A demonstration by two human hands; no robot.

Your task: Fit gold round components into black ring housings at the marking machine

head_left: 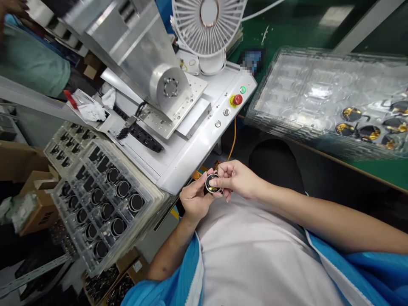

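A small round black part with a metal rim (212, 183) is held between both my hands, just above my lap and in front of the white machine base (194, 146). My left hand (194, 199) pinches it from below and the left. My right hand (237, 178) closes thumb and fingers over it from the right. Part of the piece is hidden by my fingers.
A clear tray (102, 199) with several round black parts stands at the left. A stack of clear trays (321, 97) with a few gold-and-black parts lies on the green table at the right. On the machine sit a white fan (208, 29) and a red stop button (237, 99).
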